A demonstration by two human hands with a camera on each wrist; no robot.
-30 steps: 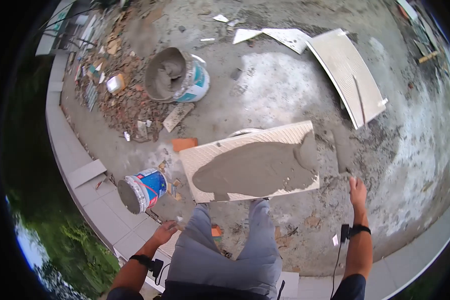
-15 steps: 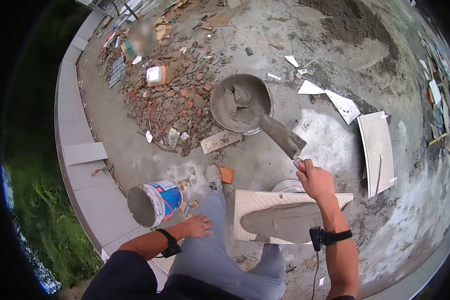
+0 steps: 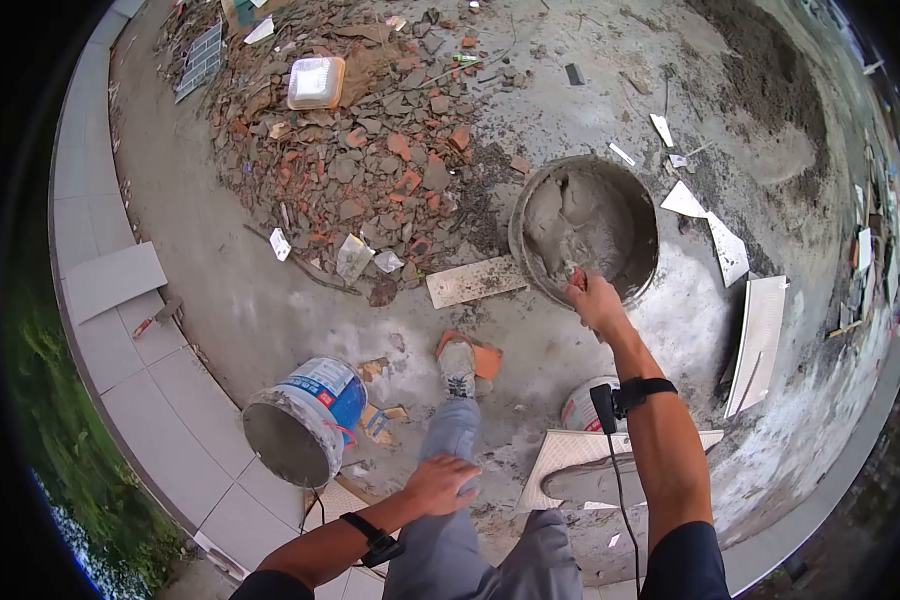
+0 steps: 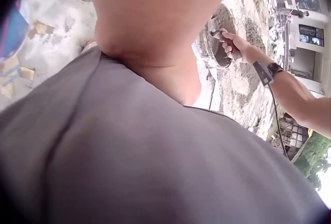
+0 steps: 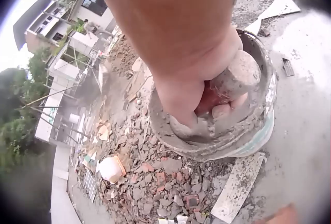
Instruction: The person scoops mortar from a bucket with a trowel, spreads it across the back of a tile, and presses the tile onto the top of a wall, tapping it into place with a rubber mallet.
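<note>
My right hand [image 3: 602,304] grips the red handle [image 5: 213,98] of a trowel at the near rim of a large bucket [image 3: 654,262]. Wet grey mortar [image 3: 592,205] fills part of that bucket, and the trowel's blade is down in it, mostly hidden. In the right wrist view my fingers curl round the handle just above the mortar. My left hand [image 3: 444,484] rests on my bent left knee, its fingers fairly straight. Near my right forearm lies a textured tile [image 3: 550,462], its back spread with mortar [image 3: 595,482] and partly covered by the arm.
A smaller blue-and-white bucket [image 3: 330,392] of grey mix leans at the left. Broken rubble [image 3: 395,185] heaps beyond my foot, near a brick piece [image 3: 487,361] and a tile strip [image 3: 477,282]. Another tile [image 3: 758,345] stands at the right. A red-handled tool [image 3: 153,318] lies on the ledge.
My right hand has swung from the right side over to the large bucket, and the trowel blade has gone down into the mortar. My left hand has come to rest on my knee. The view has shifted.
</note>
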